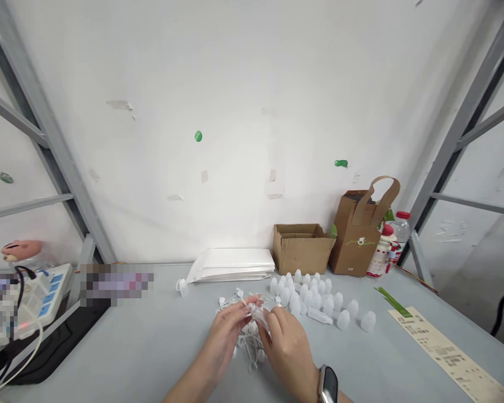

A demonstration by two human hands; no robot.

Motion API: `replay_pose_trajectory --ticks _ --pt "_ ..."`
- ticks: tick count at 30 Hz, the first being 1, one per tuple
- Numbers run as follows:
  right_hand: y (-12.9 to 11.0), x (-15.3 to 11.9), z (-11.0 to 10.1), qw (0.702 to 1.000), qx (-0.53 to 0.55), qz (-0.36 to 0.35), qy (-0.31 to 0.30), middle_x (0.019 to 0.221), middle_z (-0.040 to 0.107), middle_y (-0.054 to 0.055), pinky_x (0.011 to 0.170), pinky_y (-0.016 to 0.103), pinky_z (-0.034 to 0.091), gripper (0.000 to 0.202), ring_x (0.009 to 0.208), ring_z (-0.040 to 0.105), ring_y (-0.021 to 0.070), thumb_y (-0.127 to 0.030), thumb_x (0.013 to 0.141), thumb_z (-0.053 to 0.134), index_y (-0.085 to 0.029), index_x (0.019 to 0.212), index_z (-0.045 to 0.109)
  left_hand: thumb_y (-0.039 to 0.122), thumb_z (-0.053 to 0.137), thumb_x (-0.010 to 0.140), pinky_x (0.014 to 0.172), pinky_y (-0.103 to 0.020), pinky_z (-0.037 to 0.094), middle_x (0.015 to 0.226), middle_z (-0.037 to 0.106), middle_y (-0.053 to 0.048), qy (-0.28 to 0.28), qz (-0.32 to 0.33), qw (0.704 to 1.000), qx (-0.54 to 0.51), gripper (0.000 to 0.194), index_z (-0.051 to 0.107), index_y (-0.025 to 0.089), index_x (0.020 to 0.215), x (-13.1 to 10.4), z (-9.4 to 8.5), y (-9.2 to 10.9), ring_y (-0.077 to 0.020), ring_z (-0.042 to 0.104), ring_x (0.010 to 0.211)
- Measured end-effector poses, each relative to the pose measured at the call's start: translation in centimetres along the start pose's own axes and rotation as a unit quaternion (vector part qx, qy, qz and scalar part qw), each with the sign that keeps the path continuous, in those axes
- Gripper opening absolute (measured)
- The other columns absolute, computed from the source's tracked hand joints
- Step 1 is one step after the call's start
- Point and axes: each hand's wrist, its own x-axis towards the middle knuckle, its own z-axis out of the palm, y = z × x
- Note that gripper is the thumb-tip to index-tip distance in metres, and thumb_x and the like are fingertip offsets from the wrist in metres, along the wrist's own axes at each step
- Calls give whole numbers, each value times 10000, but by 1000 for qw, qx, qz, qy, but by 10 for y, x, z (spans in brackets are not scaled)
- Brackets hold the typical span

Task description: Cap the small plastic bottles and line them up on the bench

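Note:
In front of me a small translucent plastic bottle point(258, 314) is held between both hands, tilted. My right hand point(289, 342) is closed around its near side. The fingers of my left hand point(227, 331) pinch at its upper left end; whether they also hold a cap there is hard to see. Under and around my hands lies a loose pile of white caps with thin straps point(252, 340), partly covered by my fingers. To the right stand several more translucent bottles point(308, 298), one of them lying on its side point(319, 316).
One strapped bottle point(183, 287) stands apart at the left. Behind are white padded envelopes point(231, 263), an open cardboard box point(302, 253) and a brown bag point(353, 240). A printed paper strip point(441, 347) lies right; a power strip point(46, 296) sits far left.

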Motion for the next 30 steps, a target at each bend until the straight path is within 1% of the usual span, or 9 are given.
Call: replay_pose_trajectory --ticks 3,6,10,12,16,17,19,23,30 --pt "-4 1 -1 999 -14 -8 29 577 478 6 504 265 288 205 533 422 144 -126 854 385 -194 690 486 310 653 643 962 -367 341 984 688 -93 24 5 1000 5 238 719 158 813 -1 0 -1 -259 536 1049" --pt "-6 1 -1 999 -7 -12 51 579 471 5 503 259 285 204 534 416 144 -129 865 356 -180 727 496 292 662 642 942 -355 355 972 691 -96 30 5 1000 8 167 724 157 719 -1 1 0 -254 545 1018" --pt "-5 0 0 999 1 -3 45 582 467 4 498 252 286 197 535 423 140 -136 866 367 -175 719 493 286 647 667 939 -344 348 1002 679 -95 23 8 1000 5 147 714 156 662 0 0 0 -248 531 1027" --pt "-5 0 0 999 5 0 42 584 468 5 493 250 288 195 532 425 138 -135 861 375 -175 710 492 275 639 675 936 -345 344 1003 676 -99 18 7 1000 3 145 714 150 685 0 -1 -1 -246 533 1018" --pt "-4 0 1 999 17 10 38 597 477 10 493 246 309 186 540 442 139 -138 855 380 -175 720 503 262 614 703 939 -356 333 967 684 -99 7 3 1000 -6 240 689 152 902 0 -2 -3 -233 543 1004" --pt "-4 0 1 999 19 12 38 598 477 10 492 244 315 184 541 447 138 -139 853 381 -174 722 505 263 610 707 940 -358 332 965 685 -94 8 3 1000 -10 251 678 159 925 0 -2 -2 -231 544 1006" --pt "-5 0 0 999 25 16 35 602 479 12 490 242 327 177 548 461 140 -142 852 381 -171 739 514 263 604 710 936 -361 334 962 686 -88 5 4 1000 -14 227 673 167 904 0 -1 -1 -233 550 1005" --pt "-5 -1 0 998 41 26 31 608 486 16 484 241 349 158 560 484 145 -156 851 389 -171 773 526 253 591 708 933 -358 339 980 680 -93 -22 10 1000 -9 165 681 152 803 -1 0 2 -252 547 1019" --pt "-7 -5 1 994 85 70 11 639 517 24 494 244 387 119 567 512 147 -185 852 404 -179 799 510 250 601 697 964 -367 319 1020 672 -101 -31 -2 999 -19 233 690 145 885 -2 -1 0 -264 532 1054"
